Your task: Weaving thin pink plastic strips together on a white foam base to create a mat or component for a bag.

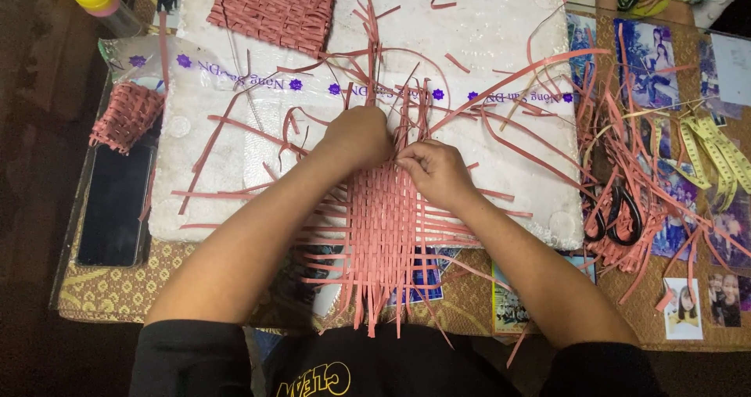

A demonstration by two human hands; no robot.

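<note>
Woven pink mat (383,225) lies flat on the white foam board (501,45), probably so its strips stay aligned. The left hand (358,137) presses down, fingers curled over the top edge, while the right hand (432,170) pinches one strip there. Loose strips (626,170) tangle at the right, half burying black scissors (618,213); a phone (116,205) rests at the left.

To my left, a black phone (115,205) lies flat on the tabletop (117,287), its dark screen facing up, just beside the white foam board (501,29). Across that board lies a clear plastic bag (235,80) bearing purple print and flower marks. A yellow-capped bottle (100,0) lies at the far left corner.
</note>
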